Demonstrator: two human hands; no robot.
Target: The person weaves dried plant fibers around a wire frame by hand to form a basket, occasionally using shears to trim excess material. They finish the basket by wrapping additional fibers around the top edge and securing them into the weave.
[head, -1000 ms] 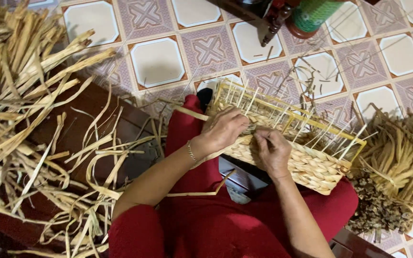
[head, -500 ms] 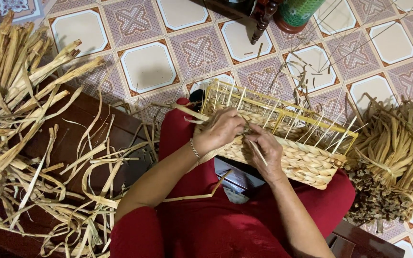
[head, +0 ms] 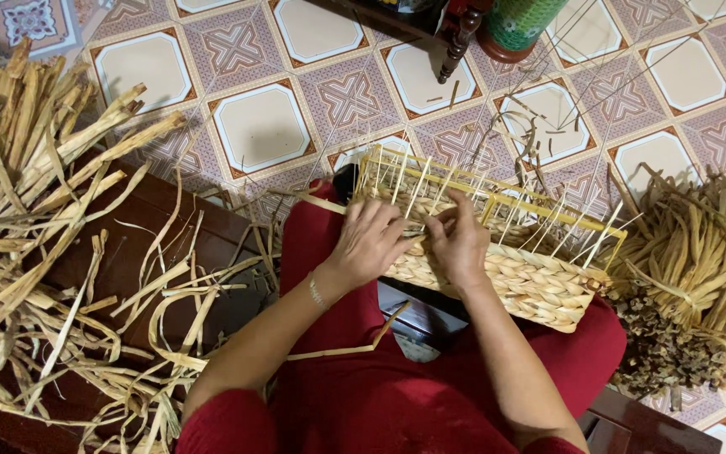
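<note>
Woven straw basket (head: 497, 273) on lap — left hand (head: 371, 240), right hand (head: 461, 240) curled, pinching its strands.

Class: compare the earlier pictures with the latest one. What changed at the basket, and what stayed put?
The right hand slid up beside the left hand, both now working at the woven edge of the half-woven basket. The basket stays on the lap; the loose dried strips and the bundle lie unchanged.

Both bare forearms reach forward, elbows bent; left hand (head: 369, 240) and right hand (head: 461, 241) sit close together, fingers curled downward.
</note>
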